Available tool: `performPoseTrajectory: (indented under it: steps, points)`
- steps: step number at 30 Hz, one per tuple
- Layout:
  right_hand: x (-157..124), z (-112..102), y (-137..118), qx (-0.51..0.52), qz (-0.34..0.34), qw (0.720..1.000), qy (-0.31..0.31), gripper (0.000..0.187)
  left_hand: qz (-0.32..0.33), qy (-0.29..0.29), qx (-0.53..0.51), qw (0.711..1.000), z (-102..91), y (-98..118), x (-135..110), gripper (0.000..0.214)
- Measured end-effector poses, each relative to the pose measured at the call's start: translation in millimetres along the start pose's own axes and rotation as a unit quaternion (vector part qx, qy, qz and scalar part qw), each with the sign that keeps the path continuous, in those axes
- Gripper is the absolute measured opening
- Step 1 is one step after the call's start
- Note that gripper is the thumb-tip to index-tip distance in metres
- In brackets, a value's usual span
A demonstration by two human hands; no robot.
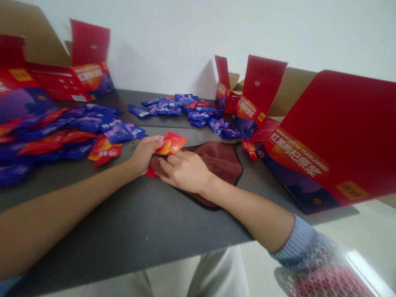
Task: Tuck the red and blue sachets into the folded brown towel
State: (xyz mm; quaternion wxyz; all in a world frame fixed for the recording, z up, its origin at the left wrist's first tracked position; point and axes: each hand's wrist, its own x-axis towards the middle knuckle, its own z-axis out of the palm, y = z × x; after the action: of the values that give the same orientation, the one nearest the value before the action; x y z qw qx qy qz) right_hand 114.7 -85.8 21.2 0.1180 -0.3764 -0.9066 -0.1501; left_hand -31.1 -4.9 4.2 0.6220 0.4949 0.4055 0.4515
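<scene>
Near the middle of the dark table, my left hand (147, 153) grips a red and orange sachet (172, 143), its printed face turned up. My right hand (189, 172) is closed on a fold of a brown cloth (221, 159) with black edging, pressed against the lower side of the sachet. The rest of the cloth lies spread on the table to the right, partly under my right forearm. Beneath my left fingers a bit of red shows, perhaps the sachet's lower end or another one. Left of my left hand lies a loose red sachet (106, 151).
Blue and red sachets (74, 126) are heaped at the left, with another pile of sachets (176, 105) at the back. Open red cartons stand at the left (93, 78), back right (252, 103) and right (334, 144). One red sachet (249, 149) lies beside the right carton.
</scene>
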Motion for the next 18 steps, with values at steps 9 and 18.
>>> performPoseTrajectory:
  steps: [9, 18]
  points:
    - [1, 1, -1, 0.016, 0.044, 0.999, -0.007, 0.050, 0.003, 0.016, 0.049, 0.999, 2.6, 5, 3, 0.015]
    - [2, 0, -3, 0.020, 0.157, 0.987, -0.002, 0.030, 0.019, -0.028, 0.081, 0.996, -2.9, -12, 9, 0.008]
